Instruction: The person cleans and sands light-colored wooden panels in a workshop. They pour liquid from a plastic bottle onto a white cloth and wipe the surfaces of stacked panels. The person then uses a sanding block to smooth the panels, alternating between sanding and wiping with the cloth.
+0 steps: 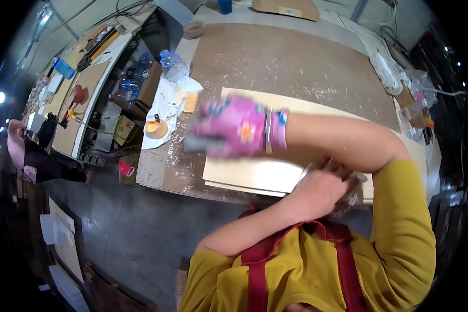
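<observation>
My right hand (239, 127), in a pink flowered glove with grey fingertips, reaches across to the left over a stack of pale flat panels (244, 174). Motion smears its fingers, so I cannot make out whether it holds anything. Close by are a yellowish sponge block (191, 103) and a small tub of tan paste (156, 128) on a white cloth (166, 99). My bare left hand (320, 190) is closed round a crumpled greyish-white rag (354, 195) at the panels' near edge, below my right forearm.
A clear water bottle with a blue top (174, 65) stands beyond the cloth. The brown worktop (286, 52) is flecked white. Plastic-wrapped items (385, 75) line its right edge. Across the floor at left, another person (34, 151) is beside a cluttered bench (83, 99).
</observation>
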Demonstrator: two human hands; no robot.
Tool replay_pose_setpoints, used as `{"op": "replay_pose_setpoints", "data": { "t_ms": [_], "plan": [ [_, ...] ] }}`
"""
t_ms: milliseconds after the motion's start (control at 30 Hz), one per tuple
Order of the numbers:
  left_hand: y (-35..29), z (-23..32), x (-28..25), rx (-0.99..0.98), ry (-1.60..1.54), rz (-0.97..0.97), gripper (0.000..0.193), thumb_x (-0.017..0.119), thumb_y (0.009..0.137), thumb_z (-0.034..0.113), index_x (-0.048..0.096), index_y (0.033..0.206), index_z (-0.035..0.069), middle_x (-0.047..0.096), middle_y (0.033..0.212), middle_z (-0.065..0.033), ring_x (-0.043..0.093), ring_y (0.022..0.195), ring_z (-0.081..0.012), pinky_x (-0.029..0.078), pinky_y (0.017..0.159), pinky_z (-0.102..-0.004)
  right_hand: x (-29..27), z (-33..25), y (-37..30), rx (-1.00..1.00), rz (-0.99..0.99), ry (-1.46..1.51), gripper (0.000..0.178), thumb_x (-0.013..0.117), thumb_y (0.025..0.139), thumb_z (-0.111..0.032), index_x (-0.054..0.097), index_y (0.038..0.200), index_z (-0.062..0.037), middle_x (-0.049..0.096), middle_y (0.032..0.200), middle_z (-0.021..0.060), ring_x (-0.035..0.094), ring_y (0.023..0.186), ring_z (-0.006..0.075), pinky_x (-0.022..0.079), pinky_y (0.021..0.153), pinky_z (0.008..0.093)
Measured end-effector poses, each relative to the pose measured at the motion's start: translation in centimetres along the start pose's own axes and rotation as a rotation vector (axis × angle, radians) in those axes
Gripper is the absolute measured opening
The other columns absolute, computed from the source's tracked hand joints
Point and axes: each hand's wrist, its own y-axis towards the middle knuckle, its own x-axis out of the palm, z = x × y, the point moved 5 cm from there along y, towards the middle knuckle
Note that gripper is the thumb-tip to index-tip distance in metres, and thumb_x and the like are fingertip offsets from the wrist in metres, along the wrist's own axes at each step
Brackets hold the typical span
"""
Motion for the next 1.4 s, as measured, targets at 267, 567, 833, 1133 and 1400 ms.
{"op": "replay_pose_setpoints", "data": {
  "t_ms": [267,567,833,1133,1400],
  "plan": [
    [-1.7,-0.4,-0.6,-0.095,0.178,-0.139,0.061,0.066,0.078,0.039,0.048,0.131,0.013,0.046,0.133,-0.0139,0.038,0.127,-0.0369,0.032,0.103,-0.0487,-10.9,13.0,-21.8,0.952,0.508,0.625,0.052,0.056,0.091,-0.031,0.044,0.138,-0.0116,0.054,0.122,0.0073,0.054,0.099,0.0134,0.045,0.081,0.0247],
    [-6.3,-21.5,-21.2,-0.761,0.411,0.21,0.03,0.055,0.088,0.022,0.058,0.112,0.003,0.067,0.094,-0.018,0.065,0.087,-0.0323,0.05,0.077,-0.0394,-10.4,9.1,-40.6,0.978,1.014,1.139,0.046,0.046,0.096,-0.037,0.045,0.13,-0.0061,0.06,0.111,0.0114,0.063,0.094,0.0202,0.05,0.079,0.0298],
    [0.3,-16.0,-11.3,-0.176,0.498,-0.057,0.043,0.06,0.085,0.04,0.058,0.113,0.007,0.062,0.104,-0.021,0.059,0.099,-0.0372,0.046,0.087,-0.0427,-10.2,9.2,-41.2,0.936,0.935,1.027,0.055,0.043,0.097,-0.034,0.032,0.139,-0.0013,0.055,0.12,0.0154,0.061,0.101,0.0233,0.049,0.086,0.0305],
    [4.5,-14.0,-15.8,-0.37,0.343,0.278,0.032,0.061,0.084,0.026,0.062,0.112,0.009,0.064,0.106,-0.0168,0.06,0.101,-0.0346,0.047,0.088,-0.0388,-10.3,9.4,-40.2,0.856,1.0,1.105,0.052,0.049,0.096,-0.03,0.035,0.136,-0.0006,0.056,0.119,0.015,0.063,0.097,0.0232,0.05,0.085,0.0295],
    [2.1,-21.3,-14.0,-0.871,0.406,-0.022,0.05,0.053,0.088,0.05,0.06,0.111,0.006,0.065,0.103,-0.0187,0.061,0.101,-0.0334,0.046,0.086,-0.0406,-10.3,9.1,-39.7,0.809,1.018,1.186,0.052,0.048,0.096,-0.031,0.036,0.136,-0.0013,0.057,0.117,0.0135,0.062,0.096,0.0227,0.05,0.084,0.0301]
  ]
}}
